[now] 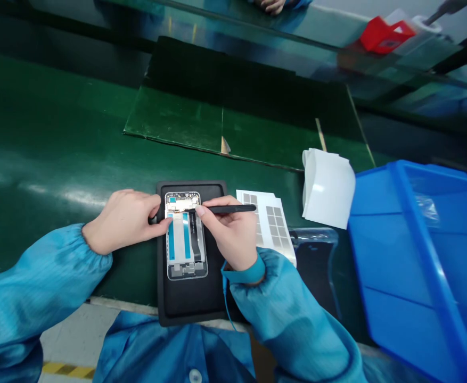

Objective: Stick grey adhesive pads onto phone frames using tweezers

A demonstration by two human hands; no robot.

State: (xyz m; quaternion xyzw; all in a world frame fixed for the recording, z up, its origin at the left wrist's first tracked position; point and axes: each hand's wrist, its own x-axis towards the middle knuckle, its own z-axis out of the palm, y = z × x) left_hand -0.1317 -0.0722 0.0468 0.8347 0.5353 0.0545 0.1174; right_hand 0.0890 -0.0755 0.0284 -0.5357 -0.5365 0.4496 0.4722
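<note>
Holding a thin black pen-like tool over a silver open phone frame

The right hand grasps the tool with its thumb and fingers, the way you hold a pencil. The tip sits at the top of the frame, right by some small gold parts. The left hand lies just left of the frame, and its fingers press on the frame's edge. I cannot tell if they clench it or only push on it.

The frame lies on a flat black rubber mat, close to the mat's top edge. The mat sits on a dark green bench. Just right of the mat is a white sheet with grey squares. Farther right is a big blue plastic bin.

Some things could go wrong here. A shaky hand could make the tip slip and scratch or tear the long black ribbon strip. Pushing too hard could bend the gold parts. If the left hand lets go, the frame could slide on the mat. The blue right sleeve is so close that it could bump the white sheet and shift it.
</note>
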